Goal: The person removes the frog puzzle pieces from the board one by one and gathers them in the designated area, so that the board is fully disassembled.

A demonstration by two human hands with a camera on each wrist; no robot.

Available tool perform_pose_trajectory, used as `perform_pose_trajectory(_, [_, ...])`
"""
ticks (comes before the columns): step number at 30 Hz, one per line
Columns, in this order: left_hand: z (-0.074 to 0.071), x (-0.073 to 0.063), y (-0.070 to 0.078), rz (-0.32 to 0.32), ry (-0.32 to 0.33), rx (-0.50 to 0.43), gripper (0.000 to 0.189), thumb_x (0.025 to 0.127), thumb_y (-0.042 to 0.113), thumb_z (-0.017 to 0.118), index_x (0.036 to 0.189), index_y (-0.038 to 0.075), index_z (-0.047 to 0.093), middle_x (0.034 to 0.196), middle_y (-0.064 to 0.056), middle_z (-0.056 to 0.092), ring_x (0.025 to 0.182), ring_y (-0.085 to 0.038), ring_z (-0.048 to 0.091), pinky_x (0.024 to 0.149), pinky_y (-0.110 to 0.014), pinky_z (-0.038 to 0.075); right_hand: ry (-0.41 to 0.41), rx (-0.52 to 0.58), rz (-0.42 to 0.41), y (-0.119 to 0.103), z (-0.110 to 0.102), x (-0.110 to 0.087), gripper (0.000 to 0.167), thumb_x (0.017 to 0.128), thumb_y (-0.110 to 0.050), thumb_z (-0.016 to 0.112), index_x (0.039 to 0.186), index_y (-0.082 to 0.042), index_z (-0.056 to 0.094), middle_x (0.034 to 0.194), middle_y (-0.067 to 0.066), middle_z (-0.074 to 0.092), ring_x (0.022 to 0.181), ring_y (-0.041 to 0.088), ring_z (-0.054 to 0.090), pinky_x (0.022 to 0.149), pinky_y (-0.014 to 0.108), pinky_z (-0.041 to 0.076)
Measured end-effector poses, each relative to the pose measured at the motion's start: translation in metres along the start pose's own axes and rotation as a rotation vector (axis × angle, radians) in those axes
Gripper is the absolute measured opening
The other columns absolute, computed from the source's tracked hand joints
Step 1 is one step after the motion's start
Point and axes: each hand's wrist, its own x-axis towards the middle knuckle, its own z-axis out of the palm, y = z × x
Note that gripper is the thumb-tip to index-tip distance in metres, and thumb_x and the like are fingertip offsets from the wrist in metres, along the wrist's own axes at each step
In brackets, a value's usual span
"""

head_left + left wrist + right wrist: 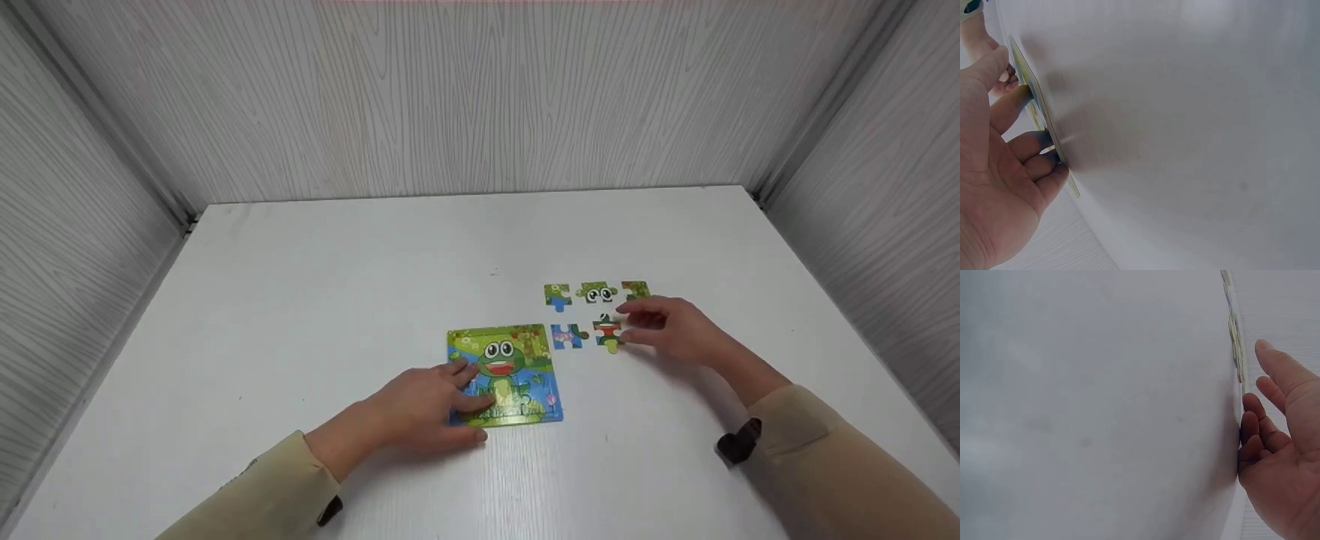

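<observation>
A square frog puzzle (pixel 517 382) lies flat on the white table. My left hand (pixel 427 405) rests on its left side, the fingers spread over the picture and the thumb along the near edge. In the left wrist view, fingertips (pixel 1027 94) touch the board's surface. To the right of it lie several loose puzzle pieces. My right hand (pixel 675 328) is beside them, thumb and forefinger apart, close to the piece with the frog's red mouth (pixel 606 330). Its other fingers (pixel 1252 447) curl against the table, as the right wrist view shows, and nothing is held.
Other loose pieces include one with the frog's eyes (pixel 598 293), a blue-green one (pixel 557 295), a pink-flowered one (pixel 566 337) and a corner piece (pixel 637 288) partly behind the right hand. Wood-grain panels (pixel 480 97) stand at the back and both sides.
</observation>
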Motion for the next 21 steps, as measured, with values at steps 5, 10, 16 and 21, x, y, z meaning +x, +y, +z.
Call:
perform_pose_trajectory(5, [-0.001,0.0,0.001,-0.002,-0.008,-0.001,0.06,0.103,0.063,0.054,0.153,0.03,0.06,0.166,-0.015,0.04,0.157,-0.033,0.032,0.117,-0.053,0.043,0.018,-0.016,-0.026,-0.01,-0.003,-0.003,0.043,0.096,-0.032,0.082,0.135,-0.019,0.073,0.118,0.004,0.07,0.105,0.025,0.058,0.088,0.036,0.051])
perform_pose_trajectory(10, [-0.002,0.001,0.003,-0.012,-0.017,0.004,0.06,0.103,0.064,0.054,0.153,0.032,0.059,0.166,-0.014,0.039,0.157,-0.033,0.032,0.117,-0.054,0.043,0.033,-0.01,-0.13,-0.029,0.0,-0.002,0.041,0.095,-0.028,0.083,0.132,-0.013,0.075,0.115,0.005,0.071,0.104,0.022,0.06,0.089,0.038,0.051])
perform_pose_trajectory(16, [-0.001,0.001,0.001,0.006,0.001,0.009,0.059,0.103,0.062,0.055,0.152,0.03,0.061,0.165,-0.015,0.042,0.156,-0.034,0.034,0.115,-0.055,0.045,-0.016,0.033,-0.232,-0.058,0.013,0.001,0.042,0.093,-0.026,0.085,0.131,-0.011,0.075,0.118,0.007,0.071,0.106,0.023,0.062,0.09,0.039,0.053])
perform_pose_trajectory(21, [-0.001,0.0,0.001,0.011,0.008,0.011,0.058,0.103,0.062,0.056,0.151,0.03,0.061,0.164,-0.016,0.042,0.155,-0.035,0.035,0.114,-0.055,0.046,-0.061,0.041,-0.279,-0.08,0.032,0.005,0.046,0.093,-0.029,0.086,0.133,-0.01,0.074,0.118,0.007,0.072,0.107,0.026,0.064,0.09,0.039,0.054])
